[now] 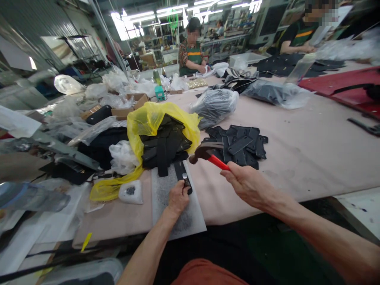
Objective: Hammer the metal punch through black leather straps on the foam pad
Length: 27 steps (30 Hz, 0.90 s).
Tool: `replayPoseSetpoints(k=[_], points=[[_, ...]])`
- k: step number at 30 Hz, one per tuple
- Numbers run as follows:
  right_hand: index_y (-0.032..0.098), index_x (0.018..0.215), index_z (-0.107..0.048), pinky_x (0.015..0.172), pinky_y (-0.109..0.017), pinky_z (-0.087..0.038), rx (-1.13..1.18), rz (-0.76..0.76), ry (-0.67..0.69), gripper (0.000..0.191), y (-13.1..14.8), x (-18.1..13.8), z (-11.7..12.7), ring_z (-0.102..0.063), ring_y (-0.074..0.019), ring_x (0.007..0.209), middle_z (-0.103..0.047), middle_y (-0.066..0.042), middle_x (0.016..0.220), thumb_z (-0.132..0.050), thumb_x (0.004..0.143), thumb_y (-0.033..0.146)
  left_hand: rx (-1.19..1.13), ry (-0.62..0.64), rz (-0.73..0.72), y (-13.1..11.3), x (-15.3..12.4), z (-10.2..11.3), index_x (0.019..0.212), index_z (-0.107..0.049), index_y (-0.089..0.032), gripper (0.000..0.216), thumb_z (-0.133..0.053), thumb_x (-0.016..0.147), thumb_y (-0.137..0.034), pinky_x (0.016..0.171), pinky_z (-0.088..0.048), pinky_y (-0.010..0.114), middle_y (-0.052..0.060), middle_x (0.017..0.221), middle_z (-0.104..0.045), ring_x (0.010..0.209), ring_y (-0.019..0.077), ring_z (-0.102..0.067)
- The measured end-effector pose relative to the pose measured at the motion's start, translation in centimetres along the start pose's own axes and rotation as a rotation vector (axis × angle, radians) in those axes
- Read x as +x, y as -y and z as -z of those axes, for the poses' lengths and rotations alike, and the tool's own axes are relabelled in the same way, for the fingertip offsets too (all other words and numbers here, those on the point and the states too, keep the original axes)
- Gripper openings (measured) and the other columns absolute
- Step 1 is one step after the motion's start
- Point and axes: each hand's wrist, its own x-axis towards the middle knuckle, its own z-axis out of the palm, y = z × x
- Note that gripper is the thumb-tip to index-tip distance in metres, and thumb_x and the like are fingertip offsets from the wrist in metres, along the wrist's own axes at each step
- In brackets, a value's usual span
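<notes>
My right hand (244, 183) is wrapped round the red handle of a claw hammer (219, 161), its dark head raised over the table. In my left hand (179, 196) is a short metal punch (185, 179), gripped between the fingers. Its lower end is hidden by them, over a black strip (179, 170). That strip lies on a speckled, worn grey-white board (166, 198). Beyond the board, a yellow plastic bag (139, 122) gapes around many black strips (169, 138). A pile of flat black pieces (240, 144) lies to the right, behind the hammer.
Left of the board sits a small white container (136, 192) with dark bits inside. A clear bag of black pieces (215, 105) lies farther back. Red material (347, 89) covers the right edge. Two co-workers (191, 51) are across the table.
</notes>
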Motion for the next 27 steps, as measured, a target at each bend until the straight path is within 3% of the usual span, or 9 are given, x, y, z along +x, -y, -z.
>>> replayPoseSetpoints(k=[2, 5, 9, 11, 14, 18, 23, 27], points=[[0.021, 0.073, -0.05, 0.048, -0.025, -0.021, 0.106, -0.113, 0.048, 0.03, -2.1, 0.2, -2.4, -0.041, -0.0117, 0.046, -0.048, 0.002, 0.055, -0.038, 0.094, 0.04, -0.011, 0.006, 0.002, 0.2, 0.0, 0.0, 0.094, -0.061, -0.02, 0.015, -0.051, 0.085, -0.013, 0.08, -0.053, 0.032, 0.005, 0.088, -0.07, 0.085, 0.0201, -0.067], [0.02, 0.07, -0.052, 0.052, -0.024, -0.027, 0.185, -0.242, 0.141, 0.031, -5.2, 0.1, -7.7, -0.05, -0.0137, 0.054, -0.054, 0.0, 0.06, -0.04, 0.094, 0.036, -0.026, -0.009, -0.006, 0.4, 0.0, 0.0, 0.093, -0.061, -0.02, 0.015, -0.052, 0.085, -0.013, 0.079, -0.054, 0.033, 0.005, 0.088, -0.07, 0.084, 0.0201, -0.068], [0.017, 0.088, -0.059, 0.059, -0.027, -0.034, 0.017, -0.276, 0.094, 0.022, -6.4, -0.8, -13.3, -0.056, -0.018, 0.066, -0.062, -0.006, 0.075, -0.041, 0.096, 0.028, -0.025, -0.025, -0.018, 0.4, 0.1, -0.1, 0.094, -0.061, -0.02, 0.014, -0.052, 0.085, -0.014, 0.077, -0.055, 0.032, 0.005, 0.086, -0.071, 0.082, 0.0198, -0.068], [0.016, 0.102, -0.059, 0.067, -0.031, -0.038, -0.076, -0.212, -0.009, 0.019, -5.4, -1.1, -14.1, -0.058, -0.0218, 0.079, -0.064, -0.011, 0.092, -0.044, 0.094, 0.024, -0.016, -0.018, -0.019, 0.3, 0.1, -0.1, 0.094, -0.062, -0.02, 0.014, -0.052, 0.085, -0.014, 0.077, -0.055, 0.031, 0.005, 0.086, -0.071, 0.082, 0.0196, -0.068], [0.016, 0.117, -0.057, 0.083, -0.039, -0.041, -0.07, -0.038, -0.13, 0.029, -2.9, -0.9, -13.9, -0.055, -0.0279, 0.101, -0.06, -0.015, 0.115, -0.052, 0.089, 0.02, 0.0, -0.02, -0.017, 0.2, 0.0, -0.1, 0.095, -0.062, -0.019, 0.015, -0.051, 0.086, -0.015, 0.079, -0.055, 0.032, 0.006, 0.087, -0.071, 0.084, 0.0201, -0.068], [0.021, 0.124, -0.055, 0.094, -0.042, -0.04, 0.128, 0.139, -0.12, 0.038, 0.0, 0.6, -14.7, -0.049, -0.0274, 0.117, -0.055, -0.01, 0.13, -0.055, 0.086, 0.02, 0.005, -0.02, -0.002, 0.0, 0.1, 0.0, 0.096, -0.063, -0.019, 0.017, -0.05, 0.086, -0.014, 0.08, -0.055, 0.033, 0.007, 0.09, -0.071, 0.087, 0.0206, -0.068], [0.025, 0.121, -0.059, 0.098, -0.045, -0.037, 0.191, 0.119, -0.031, 0.041, 0.7, 2.0, -17.7, -0.048, -0.0264, 0.119, -0.053, -0.006, 0.136, -0.058, 0.082, 0.014, -0.089, -0.007, 0.086, -0.1, 0.3, 0.3, 0.098, -0.065, -0.018, 0.02, -0.05, 0.086, -0.018, 0.081, -0.054, 0.034, 0.008, 0.096, -0.072, 0.089, 0.0212, -0.068], [0.025, 0.122, -0.059, 0.1, -0.048, -0.035, 0.226, 0.095, -0.011, 0.042, 0.4, 1.9, -18.5, -0.046, -0.0269, 0.123, -0.051, -0.006, 0.14, -0.059, 0.081, 0.014, -0.224, -0.158, 0.306, 0.5, 0.2, 1.0, 0.094, -0.067, -0.016, 0.022, -0.05, 0.089, -0.03, 0.078, -0.054, 0.034, 0.008, 0.09, -0.074, 0.084, 0.0218, -0.069]])
